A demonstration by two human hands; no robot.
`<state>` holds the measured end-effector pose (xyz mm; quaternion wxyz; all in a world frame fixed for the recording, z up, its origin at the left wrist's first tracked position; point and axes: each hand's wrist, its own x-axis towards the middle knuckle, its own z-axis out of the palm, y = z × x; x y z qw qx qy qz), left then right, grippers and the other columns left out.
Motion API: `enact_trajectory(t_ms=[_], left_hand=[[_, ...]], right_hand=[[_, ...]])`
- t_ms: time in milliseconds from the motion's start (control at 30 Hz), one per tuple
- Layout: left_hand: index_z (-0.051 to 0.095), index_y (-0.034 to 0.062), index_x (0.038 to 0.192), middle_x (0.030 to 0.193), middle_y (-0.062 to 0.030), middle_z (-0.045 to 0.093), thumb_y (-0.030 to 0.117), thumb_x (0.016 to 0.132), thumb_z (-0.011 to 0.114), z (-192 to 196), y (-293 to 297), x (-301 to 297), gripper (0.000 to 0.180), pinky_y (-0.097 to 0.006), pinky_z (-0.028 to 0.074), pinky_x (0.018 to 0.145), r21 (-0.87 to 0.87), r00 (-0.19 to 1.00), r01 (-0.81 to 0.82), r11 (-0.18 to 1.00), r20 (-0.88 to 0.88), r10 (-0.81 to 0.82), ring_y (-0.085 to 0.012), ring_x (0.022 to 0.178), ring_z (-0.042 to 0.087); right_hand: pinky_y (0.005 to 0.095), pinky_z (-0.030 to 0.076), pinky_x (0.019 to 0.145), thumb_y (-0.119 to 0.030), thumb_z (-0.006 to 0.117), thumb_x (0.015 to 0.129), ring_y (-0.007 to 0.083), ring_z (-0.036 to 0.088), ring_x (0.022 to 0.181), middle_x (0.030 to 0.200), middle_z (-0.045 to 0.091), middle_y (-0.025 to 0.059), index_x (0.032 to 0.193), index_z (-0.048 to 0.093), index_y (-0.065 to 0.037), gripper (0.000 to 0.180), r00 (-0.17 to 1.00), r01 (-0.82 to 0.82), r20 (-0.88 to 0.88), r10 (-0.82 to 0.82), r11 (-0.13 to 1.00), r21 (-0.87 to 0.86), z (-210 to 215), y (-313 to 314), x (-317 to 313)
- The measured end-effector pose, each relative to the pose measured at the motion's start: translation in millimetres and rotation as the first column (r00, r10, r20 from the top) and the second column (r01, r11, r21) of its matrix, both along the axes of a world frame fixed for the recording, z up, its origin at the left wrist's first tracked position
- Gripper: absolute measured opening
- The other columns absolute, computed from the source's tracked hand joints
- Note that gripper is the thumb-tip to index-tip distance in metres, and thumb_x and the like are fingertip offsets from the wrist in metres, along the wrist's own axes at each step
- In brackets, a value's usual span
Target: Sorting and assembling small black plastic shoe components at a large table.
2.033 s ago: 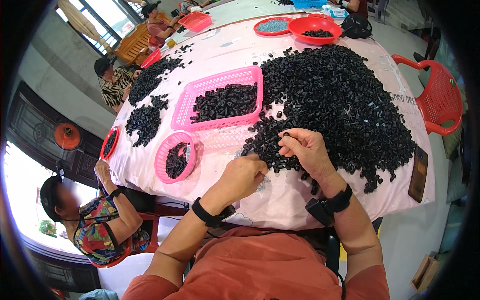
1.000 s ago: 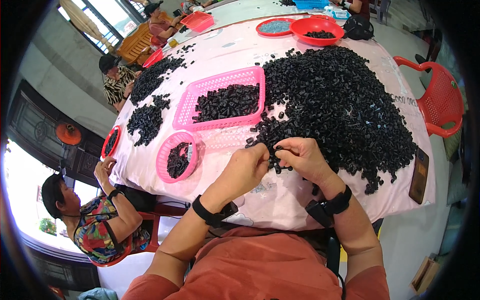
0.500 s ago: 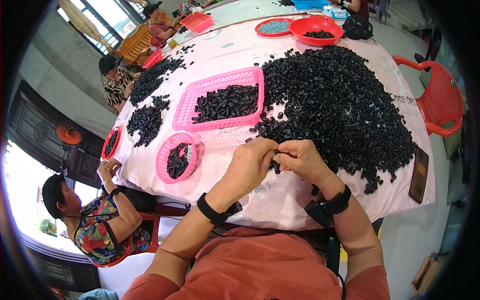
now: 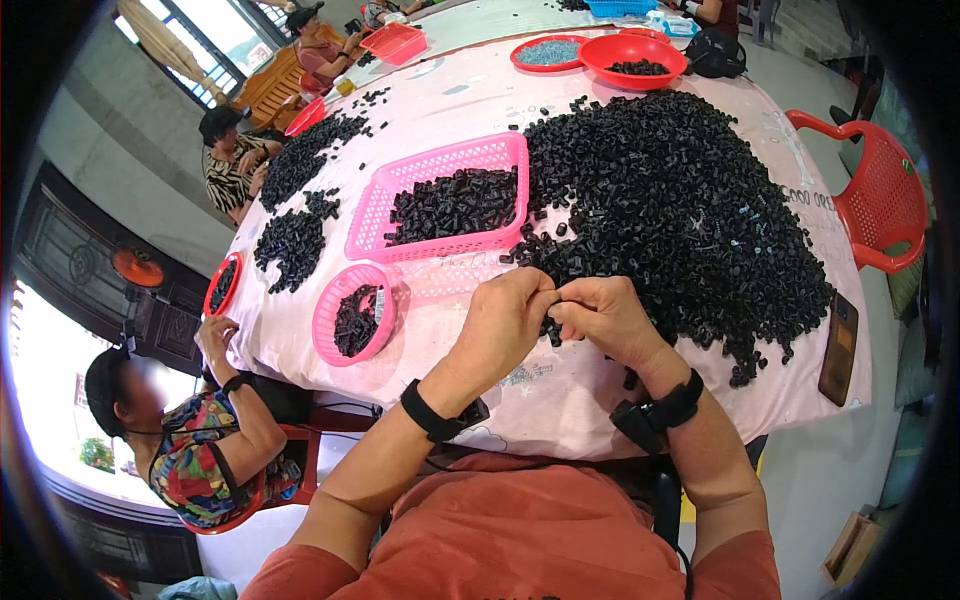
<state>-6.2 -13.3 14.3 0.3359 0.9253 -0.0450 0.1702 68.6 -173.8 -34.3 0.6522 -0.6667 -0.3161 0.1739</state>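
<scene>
My left hand (image 4: 508,320) and my right hand (image 4: 607,318) meet fingertip to fingertip at the near edge of a large heap of small black plastic parts (image 4: 680,220). Both are pinched closed around a small black plastic part (image 4: 556,302), mostly hidden by the fingers. Left of my hands stands a round pink basket (image 4: 322,330) with black pieces in it. Beyond it, a rectangular pink basket (image 4: 437,158) holds many more black parts.
A phone (image 4: 838,350) lies at the table's right edge, near a red chair (image 4: 885,190). Red bowls (image 4: 632,52) and a black cap (image 4: 716,55) are at the far side. A person in a flowered shirt (image 4: 215,450) sits at the left; others sit farther along, by smaller black piles (image 4: 290,245).
My fingertips have drawn closer around the small part, so less of it shows. My left wrist has shifted slightly right and up.
</scene>
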Motion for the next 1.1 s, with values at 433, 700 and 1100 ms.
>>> enact_trajectory(t_ms=[433,700,1100], left_hand=[[0.071,-0.0024,0.093,0.087,-0.0136,0.067,-0.001,0.087,0.066,-1,-2,-3,0.007,-0.033,0.051,0.068,-0.039,0.998,0.026,0.999,0.051,-0.024,-0.0239,0.077,0.066],[0.071,-0.0023,0.095,0.09,-0.0146,0.069,0.0,0.088,0.065,-3,5,-6,0.009,-0.033,0.051,0.067,-0.048,0.998,0.0,0.999,0.06,0.003,-0.0232,0.074,0.066],[0.073,0.0039,0.09,0.085,-0.0124,0.066,0.006,0.078,0.071,-31,17,-20,0.012,-0.042,0.054,0.072,0.259,0.985,0.013,0.966,-0.169,0.032,-0.0342,0.079,0.067]], right_hand=[[0.0235,0.054,0.057,-0.009,0.07,0.086,0.0084,0.067,0.062,0.071,0.071,0.005,0.091,0.074,0.003,0.014,0.999,0.034,-0.038,-0.033,0.999,0.034,-3,1,0],[0.023,0.055,0.058,-0.009,0.069,0.088,0.0081,0.067,0.064,0.073,0.071,0.0044,0.094,0.074,0.003,0.014,0.996,0.013,-0.084,-0.008,0.998,0.057,-2,0,2],[0.023,0.055,0.06,-0.006,0.068,0.091,0.0094,0.068,0.068,0.081,0.071,0.0049,0.098,0.066,0.002,0.011,0.984,0.112,-0.158,-0.085,0.979,0.169,-6,3,6]])
